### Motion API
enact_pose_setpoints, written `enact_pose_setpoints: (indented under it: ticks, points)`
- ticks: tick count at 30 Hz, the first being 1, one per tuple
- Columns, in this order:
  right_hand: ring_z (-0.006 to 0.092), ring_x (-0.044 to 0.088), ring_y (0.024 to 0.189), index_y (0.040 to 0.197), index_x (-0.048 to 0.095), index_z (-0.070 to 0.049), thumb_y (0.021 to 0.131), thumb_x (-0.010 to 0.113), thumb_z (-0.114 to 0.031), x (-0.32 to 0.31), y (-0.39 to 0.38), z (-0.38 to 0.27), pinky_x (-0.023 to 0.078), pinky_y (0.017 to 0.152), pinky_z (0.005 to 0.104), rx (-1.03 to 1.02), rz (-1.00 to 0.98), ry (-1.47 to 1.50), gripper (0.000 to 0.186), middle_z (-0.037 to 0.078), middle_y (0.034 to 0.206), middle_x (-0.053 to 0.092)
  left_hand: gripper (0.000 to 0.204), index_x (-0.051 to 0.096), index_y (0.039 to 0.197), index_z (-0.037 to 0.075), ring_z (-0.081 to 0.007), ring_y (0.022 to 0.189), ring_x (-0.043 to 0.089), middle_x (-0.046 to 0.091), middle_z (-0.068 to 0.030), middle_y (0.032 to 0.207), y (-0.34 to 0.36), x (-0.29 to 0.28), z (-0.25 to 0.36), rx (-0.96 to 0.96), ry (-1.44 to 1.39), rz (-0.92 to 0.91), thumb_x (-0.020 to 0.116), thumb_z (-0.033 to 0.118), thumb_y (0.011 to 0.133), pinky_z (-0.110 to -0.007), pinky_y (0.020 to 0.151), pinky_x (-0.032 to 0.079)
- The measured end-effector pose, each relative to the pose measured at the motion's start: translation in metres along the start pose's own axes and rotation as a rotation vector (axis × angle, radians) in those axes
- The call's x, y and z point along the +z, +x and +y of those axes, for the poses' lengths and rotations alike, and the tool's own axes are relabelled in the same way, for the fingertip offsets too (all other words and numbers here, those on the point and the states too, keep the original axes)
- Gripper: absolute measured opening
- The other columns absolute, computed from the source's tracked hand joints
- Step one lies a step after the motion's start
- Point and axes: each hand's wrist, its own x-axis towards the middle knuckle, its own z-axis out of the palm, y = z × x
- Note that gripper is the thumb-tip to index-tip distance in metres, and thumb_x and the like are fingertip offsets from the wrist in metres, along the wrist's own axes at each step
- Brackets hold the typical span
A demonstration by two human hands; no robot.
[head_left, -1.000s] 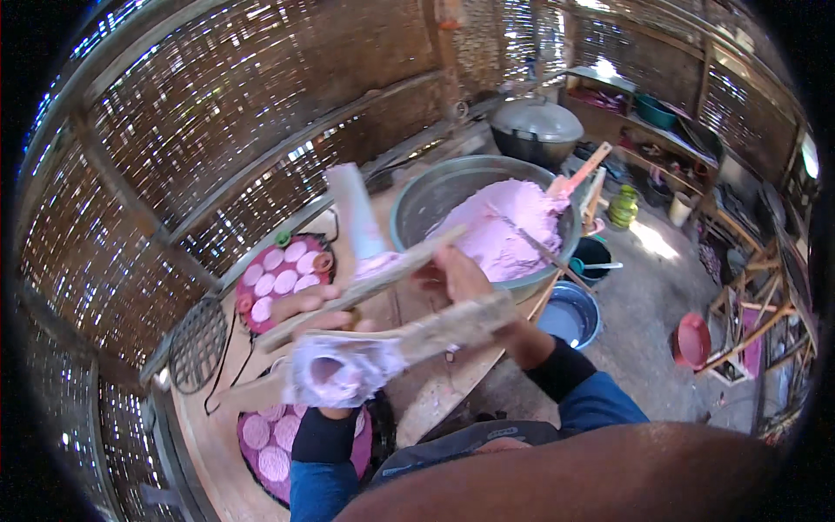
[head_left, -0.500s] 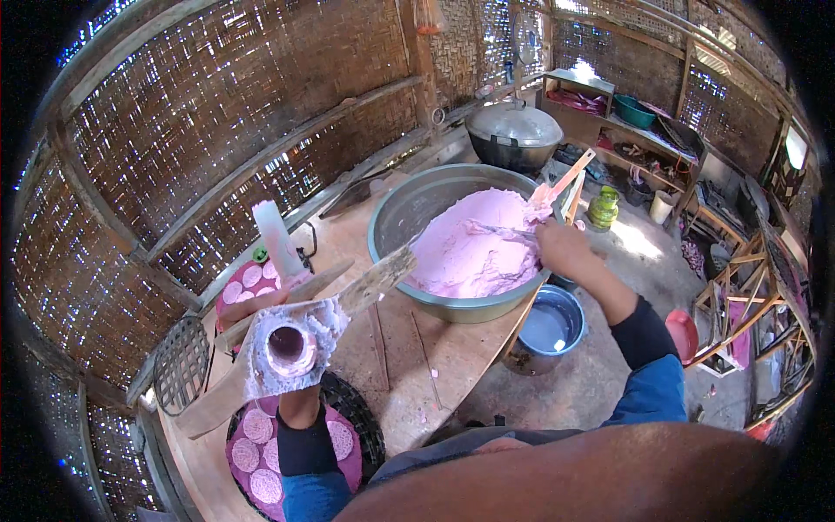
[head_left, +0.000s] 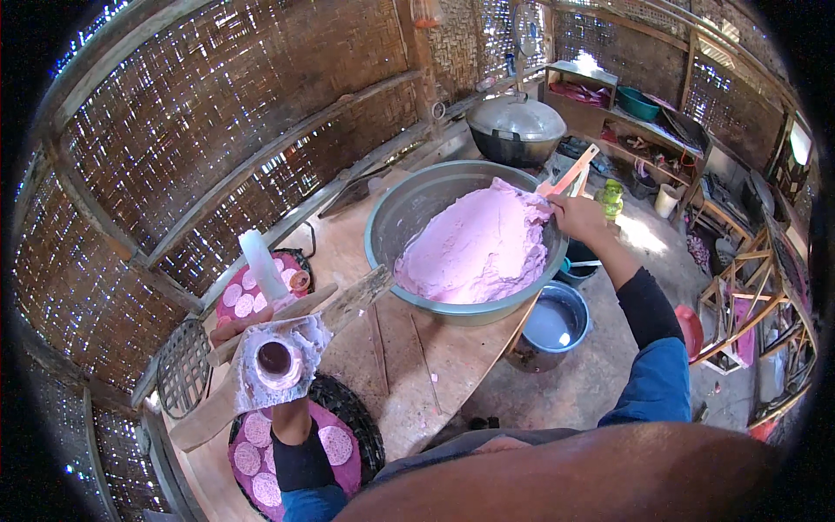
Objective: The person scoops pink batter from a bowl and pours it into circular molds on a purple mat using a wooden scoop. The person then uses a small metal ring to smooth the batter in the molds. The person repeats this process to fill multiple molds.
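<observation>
My left hand (head_left: 233, 327) is wrapped around a wooden hand press (head_left: 348, 300), mostly hidden behind it. The press has a square, dough-smeared plate (head_left: 304, 335) with a round, dark hole facing up and a whitish plunger (head_left: 259, 261) sticking out. To the right, my right hand (head_left: 576, 216) is closed on the handle of a spatula at the basin's right rim; its blade is mostly hidden. Pink dough (head_left: 474, 248) is heaped in the large grey-green basin (head_left: 379, 209). An orange-pink spatula (head_left: 574, 170) leans on the rim beside that hand.
A tray of pink dough rounds (head_left: 337, 445) lies below my left arm, and another tray (head_left: 233, 296) stands beyond the press. Thin sticks (head_left: 424, 361) lie on the wooden table (head_left: 396, 409). A blue bucket (head_left: 557, 317) and a lidded pot (head_left: 517, 122) stand beyond its edge.
My right hand has moved up and right, and the spatula blade that lay across the dough is mostly out of sight. The dough surface looks smoother. The press has shifted slightly left.
</observation>
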Motion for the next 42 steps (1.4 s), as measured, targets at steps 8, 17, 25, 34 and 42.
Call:
enact_pose_setpoints:
  ticks: [8,17,25,34,42]
  points:
    - [0.0332,0.062,0.062,0.106,0.062,-0.024,0.084,0.048,-0.029,-0.011,-0.036,-0.009,0.048,0.056,0.0464,-0.206,0.085,0.051,0.026,0.014,0.067,0.062,0.029,0.050,0.107,0.006,-0.0210,0.091,0.052,0.052,-0.0077,0.099,-0.013,0.022,-0.004,0.022,-0.028,-0.092,0.055,0.021,0.084,-0.033,0.085,0.046]
    - [0.0315,0.061,0.059,0.101,0.065,-0.022,0.083,0.050,-0.028,-0.036,-0.098,-0.025,0.048,0.054,0.0441,-0.297,-0.044,0.025,0.024,0.012,0.066,0.063,0.033,0.048,0.113,0.005,-0.0220,0.093,0.052,0.052,-0.0086,0.101,-0.019,0.039,-0.008,0.103,-0.065,-0.204,0.051,0.026,0.088,-0.034,0.087,0.046]
    - [0.0175,0.061,0.070,0.108,0.062,-0.005,0.085,0.055,-0.020,-0.130,-0.121,-0.080,0.046,0.066,0.0304,-0.341,-0.525,0.726,0.028,0.014,0.082,0.066,0.030,0.050,0.094,0.006,-0.0231,0.076,0.053,0.052,-0.0083,0.085,-0.009,0.035,0.024,0.146,0.066,-0.251,0.063,0.026,0.077,-0.035,0.071,0.045]
    - [0.0246,0.061,0.062,0.106,0.061,-0.005,0.082,0.054,-0.016,-0.156,-0.109,-0.171,0.048,0.055,0.0378,-0.720,-0.287,0.291,0.028,0.013,0.079,0.064,0.032,0.061,0.089,0.014,-0.0254,0.073,0.056,0.057,-0.0052,0.080,0.010,0.008,0.087,0.361,0.214,-0.249,0.075,0.026,0.063,-0.036,0.063,0.045]
    - [0.0217,0.059,0.050,0.114,0.049,-0.001,0.075,0.052,-0.014,-0.133,-0.178,-0.220,0.047,0.042,0.0331,-0.830,0.317,0.017,0.041,0.008,0.068,0.057,0.025,0.063,0.082,0.011,-0.0293,0.077,0.059,0.059,-0.0114,0.074,0.031,-0.008,0.086,0.440,0.242,-0.251,0.070,0.023,0.061,-0.041,0.058,0.047]
